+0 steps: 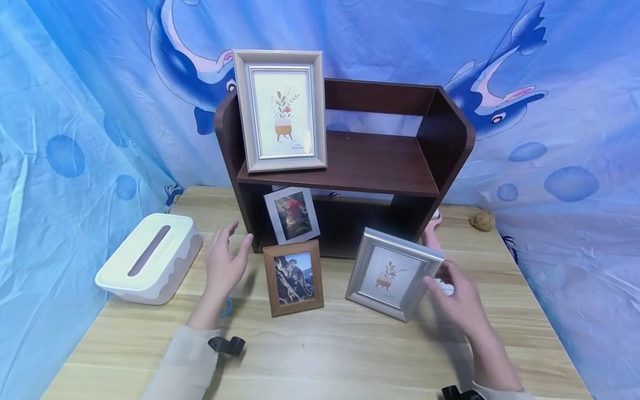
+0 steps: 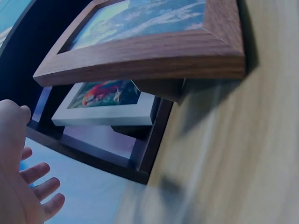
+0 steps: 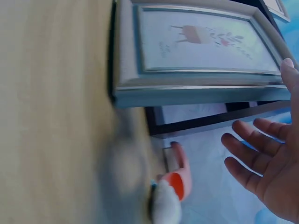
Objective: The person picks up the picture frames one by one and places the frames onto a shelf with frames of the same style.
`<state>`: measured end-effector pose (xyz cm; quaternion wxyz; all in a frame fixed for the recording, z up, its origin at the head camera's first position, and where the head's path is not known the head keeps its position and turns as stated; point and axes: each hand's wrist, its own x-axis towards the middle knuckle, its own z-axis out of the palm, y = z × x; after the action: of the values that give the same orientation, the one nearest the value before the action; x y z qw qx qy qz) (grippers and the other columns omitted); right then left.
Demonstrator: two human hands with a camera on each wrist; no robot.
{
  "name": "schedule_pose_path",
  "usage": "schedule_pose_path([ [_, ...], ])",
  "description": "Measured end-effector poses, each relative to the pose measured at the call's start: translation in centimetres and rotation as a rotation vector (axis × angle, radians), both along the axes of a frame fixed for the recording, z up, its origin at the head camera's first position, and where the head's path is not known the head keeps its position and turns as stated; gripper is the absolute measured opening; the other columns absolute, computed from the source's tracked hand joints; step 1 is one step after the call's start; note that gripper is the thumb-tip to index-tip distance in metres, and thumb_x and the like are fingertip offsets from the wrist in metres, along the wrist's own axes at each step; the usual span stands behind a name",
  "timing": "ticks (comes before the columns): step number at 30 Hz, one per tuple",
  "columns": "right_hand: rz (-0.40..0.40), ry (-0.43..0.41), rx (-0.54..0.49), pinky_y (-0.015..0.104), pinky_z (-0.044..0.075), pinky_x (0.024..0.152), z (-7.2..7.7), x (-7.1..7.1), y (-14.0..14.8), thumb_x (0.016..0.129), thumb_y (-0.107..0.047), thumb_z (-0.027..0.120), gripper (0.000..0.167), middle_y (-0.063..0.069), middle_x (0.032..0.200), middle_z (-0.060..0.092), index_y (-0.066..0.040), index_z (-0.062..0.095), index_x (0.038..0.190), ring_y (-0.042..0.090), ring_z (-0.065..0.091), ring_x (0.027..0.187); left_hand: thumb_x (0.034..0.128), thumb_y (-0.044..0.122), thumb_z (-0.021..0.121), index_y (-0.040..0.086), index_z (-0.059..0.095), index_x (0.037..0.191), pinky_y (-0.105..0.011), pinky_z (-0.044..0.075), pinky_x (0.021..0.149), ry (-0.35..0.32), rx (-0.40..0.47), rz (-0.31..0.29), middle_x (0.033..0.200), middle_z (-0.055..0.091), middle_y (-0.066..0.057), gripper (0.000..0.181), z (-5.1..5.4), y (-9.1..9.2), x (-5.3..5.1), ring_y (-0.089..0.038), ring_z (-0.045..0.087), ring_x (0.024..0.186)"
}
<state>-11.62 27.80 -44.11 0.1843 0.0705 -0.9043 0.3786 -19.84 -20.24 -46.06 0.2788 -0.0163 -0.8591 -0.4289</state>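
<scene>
Matt wood-grain frame [image 1: 294, 278] near, glossy metallic-looking frame [image 1: 392, 275] right, smooth wood-look shelf [image 1: 370, 161], smooth plastic-looking box [image 1: 150, 255] left, creased cloth backdrop [image 1: 380, 44] far

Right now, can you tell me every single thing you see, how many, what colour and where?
Shelf: one, dark brown, on table
Large frame: one, pale silver, upper shelf, left
Parrot frame: one, white, lower compartment, left
Leopard frame: one, brown, before parrot frame
Silver frame: one, silver, right of leopard frame
Tissue box: one, white, table's left
Twine ball: one, tan, far right
Pink thing: one, pink, beside shelf
White thing: one, white, beside pink thing
Curved thing: one, blue, by left wrist
Table: one, light wood, underneath
Backdrop: one, blue, behind
Wrist cameras: two, black, at cuffs
Sleeves: two, pale, at bottom
Left hand: one, bare, right of tissue box
Right hand: one, bare, at silver frame's right
</scene>
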Motion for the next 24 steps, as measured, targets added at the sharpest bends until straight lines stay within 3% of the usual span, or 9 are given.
schedule_pose_path([
  [8,0.076,-0.094,-0.122,0.036,0.056,0.087,-2.0,0.2,-0.4,0.097,-0.011,0.068,0.036,0.019,0.108,0.073,0.003,0.061,0.129,0.012,0.068,0.094,0.0995,0.029,0.065,-0.004,0.049,0.143,-0.054,0.049,0.102,0.032,0.065,-0.033,0.137,0.058,-0.024,0.057,1.5,1.3,-1.7,-0.041,0.058,0.123],
  [12,0.133,-0.090,-0.155,0.026,0.054,0.088,-2.9,0.2,-0.5,0.095,-0.006,0.069,0.035,0.019,0.111,0.073,0.003,0.063,0.129,0.006,0.068,0.096,0.1002,0.026,0.064,-0.004,0.050,0.142,-0.052,0.054,0.097,0.047,0.141,-0.050,0.135,0.059,-0.027,0.054,2.3,1.7,-2.5,-0.042,0.062,0.120],
  [17,0.209,-0.097,-0.303,0.019,0.055,0.086,-4.0,0.4,-0.8,0.095,0.001,0.067,0.037,0.028,0.118,0.068,0.008,0.059,0.130,0.003,0.067,0.101,0.0996,0.024,0.065,-0.001,0.053,0.140,-0.051,0.056,0.093,0.036,0.234,-0.024,0.132,0.061,-0.025,0.049,2.6,2.0,-3.9,-0.041,0.064,0.117],
  [24,0.186,-0.105,-0.399,0.020,0.055,0.088,-4.6,0.7,-1.3,0.095,0.002,0.066,0.038,0.031,0.124,0.063,0.010,0.058,0.132,0.002,0.066,0.104,0.0979,0.013,0.066,-0.005,0.069,0.108,-0.050,0.060,0.083,0.093,0.190,0.033,0.112,0.071,-0.025,0.021,2.7,2.4,-5.0,-0.039,0.070,0.105],
])
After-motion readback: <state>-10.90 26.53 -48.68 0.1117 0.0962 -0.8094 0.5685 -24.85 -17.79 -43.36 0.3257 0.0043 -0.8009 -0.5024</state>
